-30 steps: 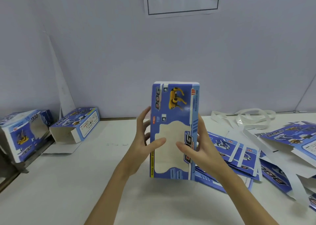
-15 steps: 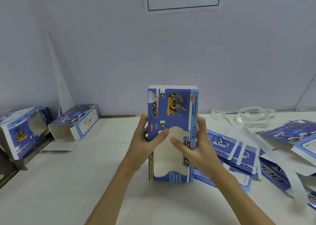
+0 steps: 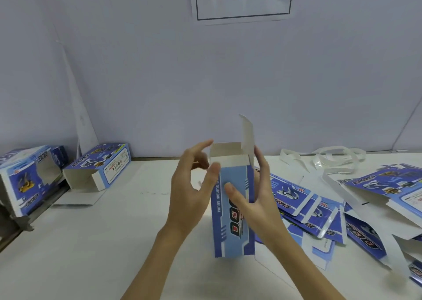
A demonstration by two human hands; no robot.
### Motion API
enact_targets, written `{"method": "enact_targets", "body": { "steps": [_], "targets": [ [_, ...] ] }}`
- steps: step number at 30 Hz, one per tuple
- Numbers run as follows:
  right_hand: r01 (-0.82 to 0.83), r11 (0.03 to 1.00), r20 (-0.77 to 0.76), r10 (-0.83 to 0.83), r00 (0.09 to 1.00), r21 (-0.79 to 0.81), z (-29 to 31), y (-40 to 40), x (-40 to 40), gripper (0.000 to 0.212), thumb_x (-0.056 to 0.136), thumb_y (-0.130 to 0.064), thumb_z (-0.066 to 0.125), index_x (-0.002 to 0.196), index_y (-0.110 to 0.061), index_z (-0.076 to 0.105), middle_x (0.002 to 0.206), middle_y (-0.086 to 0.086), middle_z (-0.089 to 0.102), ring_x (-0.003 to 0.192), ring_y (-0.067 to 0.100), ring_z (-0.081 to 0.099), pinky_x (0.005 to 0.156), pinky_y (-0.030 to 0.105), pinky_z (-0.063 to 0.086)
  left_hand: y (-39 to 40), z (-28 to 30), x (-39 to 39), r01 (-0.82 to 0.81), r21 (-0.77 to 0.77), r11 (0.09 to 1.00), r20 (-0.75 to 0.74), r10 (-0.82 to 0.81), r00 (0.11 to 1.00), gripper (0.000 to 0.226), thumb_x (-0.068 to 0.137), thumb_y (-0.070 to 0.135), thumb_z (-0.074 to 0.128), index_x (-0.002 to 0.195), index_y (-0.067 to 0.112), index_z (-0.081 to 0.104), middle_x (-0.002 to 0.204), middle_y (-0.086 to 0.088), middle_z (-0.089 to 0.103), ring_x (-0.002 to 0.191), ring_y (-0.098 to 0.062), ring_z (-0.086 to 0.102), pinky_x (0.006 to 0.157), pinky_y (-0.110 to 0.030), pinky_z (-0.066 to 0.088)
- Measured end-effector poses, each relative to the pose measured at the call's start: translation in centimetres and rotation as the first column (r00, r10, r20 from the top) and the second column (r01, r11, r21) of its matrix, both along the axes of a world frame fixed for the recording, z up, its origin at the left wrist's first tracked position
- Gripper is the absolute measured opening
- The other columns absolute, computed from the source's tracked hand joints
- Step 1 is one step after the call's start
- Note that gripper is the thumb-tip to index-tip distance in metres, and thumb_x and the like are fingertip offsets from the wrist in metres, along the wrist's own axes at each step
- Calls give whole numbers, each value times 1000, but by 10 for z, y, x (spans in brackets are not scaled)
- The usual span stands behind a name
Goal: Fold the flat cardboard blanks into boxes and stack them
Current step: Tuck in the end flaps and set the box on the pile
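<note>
Both hands work one box (image 3: pixel 233 210): right hand (image 3: pixel 255 199) grips it, left hand (image 3: pixel 191 190) loosely spread beside it; its top flap unclosed, many blanks (image 3: pixel 319 210) unfolded.

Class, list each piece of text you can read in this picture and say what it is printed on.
"FUNNY MOVING", then cut off by the thumb: held box.
"DOG": same box.
"DOG": opened box at left; its label print is too small.
"TOP": flat blanks at right.
Two large Chinese characters, cropped at the top: wall sign.
</note>
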State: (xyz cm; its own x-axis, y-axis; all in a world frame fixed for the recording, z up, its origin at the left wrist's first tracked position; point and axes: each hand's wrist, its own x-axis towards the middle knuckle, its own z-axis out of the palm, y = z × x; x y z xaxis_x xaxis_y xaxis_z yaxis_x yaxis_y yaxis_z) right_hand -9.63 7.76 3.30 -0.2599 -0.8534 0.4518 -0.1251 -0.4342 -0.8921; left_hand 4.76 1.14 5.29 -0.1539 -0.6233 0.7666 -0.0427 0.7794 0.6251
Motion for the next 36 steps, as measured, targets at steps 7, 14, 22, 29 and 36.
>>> {"method": "enact_targets", "body": {
  "steps": [7, 14, 22, 29, 36],
  "targets": [
    [-66, 995, 131, 75, 989, -69, -1, -3, -9, 66, 95, -36, 61, 152, -51, 29, 134, -4, 70, 116, 25, 72, 81, 36, 65, -10, -6, 11, 295, 409, 864, -108, -275, 955, 92, 78, 77, 68, 156, 49, 28, 127, 5, 68, 111, -4, 69, 83, -21, 57],
    [42, 989, -204, -71, 976, -143, -13, -6, 1, 51, 102, -47, 62, 150, -37, 48, 155, -20, 49, 140, 14, 53, 108, 44, 51, -6, -14, -3, -195, 215, 957, -51, 211, 976, 82, 66, 88, 70, 123, 31, 54, 118, 16, 60, 103, 0, 63, 74, -8, 51],
    [-8, 992, 95, 20, 995, -128, 1, -3, -22, 26, 107, -34, 51, 129, -34, 63, 116, 9, 73, 101, 36, 75, 71, 46, 66, -20, -9, 16, 217, 330, 919, -95, -197, 976, 42, 80, 54, 80, 105, 28, 59, 103, 7, 73, 95, -22, 74, 81, -34, 59],
    [82, 991, 52, -77, 996, -101, 7, -4, -18, 22, 103, -46, 55, 121, -46, 69, 149, -9, 55, 128, 27, 65, 82, 46, 65, -15, -15, 8, 366, 323, 873, -259, -290, 921, 23, 94, 40, 67, 101, 22, 57, 110, 3, 63, 99, -38, 68, 76, -60, 56],
    [177, 966, 19, -177, 984, -191, 0, -9, 1, 32, 92, -37, 69, 123, -28, 71, 141, -8, 53, 139, 21, 53, 83, 28, 63, -10, -24, 2, 306, 278, 911, -339, -205, 918, 21, 98, 48, 61, 101, 28, 57, 106, 7, 69, 99, -17, 74, 67, -32, 61]
  ]
}}
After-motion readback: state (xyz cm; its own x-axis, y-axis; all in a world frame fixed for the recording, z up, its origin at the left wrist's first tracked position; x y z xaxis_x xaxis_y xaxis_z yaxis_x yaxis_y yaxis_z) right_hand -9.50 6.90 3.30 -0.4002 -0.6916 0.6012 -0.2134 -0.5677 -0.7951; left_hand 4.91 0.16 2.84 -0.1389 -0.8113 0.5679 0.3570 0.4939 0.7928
